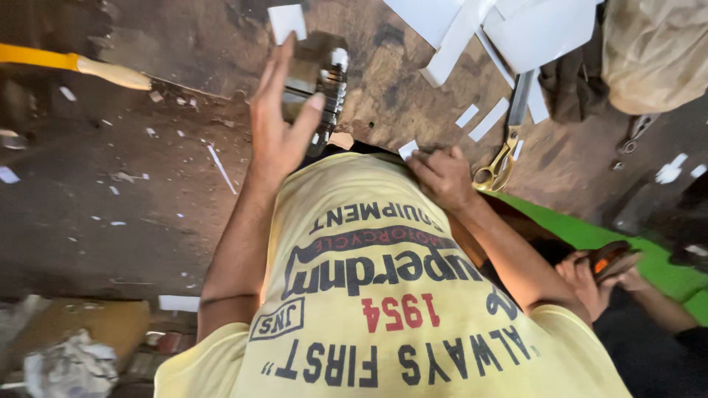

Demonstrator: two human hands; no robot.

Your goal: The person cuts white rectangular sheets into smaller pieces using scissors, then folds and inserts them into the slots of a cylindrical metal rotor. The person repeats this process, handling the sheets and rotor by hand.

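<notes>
Worktop: worn, stained brown board (413,96), littered with white offcuts. The person in a yellow shirt (383,309) leans over its near edge.
Metal device: dark, spring-coiled hand tool (328,81) standing on the worktop near its near edge, just left of the middle.
Handling: probably heavy and rigid. The bare metal looks hard but not slippery, so the body is the place to grip it — not the coiled side.
Left hand: the left hand (276,129) cups the device, with the thumb laid across its front and the long fingers stretched up behind it. It looks like a loose clasp rather than a fist.
Right hand: the right hand (442,177) is curled, its fingertips pinching a small white paper piece (408,149) at the near edge.
Paper: light, limp and easily creased, so best held by an edge.
Nearby: yellow-handled scissors (505,147) lie just beside the right hand, with paper strips (488,118) beyond them and larger white sheets (531,29) toward the far right corner.
Further off: a yellow-and-wood handle (74,63) at the far left and a tan cloth bundle (653,51) at the far right.
In the way: the scissors and loose strips crowd the right hand's side — the device's left side has only scattered scraps.
Other person: a co-worker's hand (582,276) holds a dark and orange object (612,259) over a green surface (649,265).
</notes>
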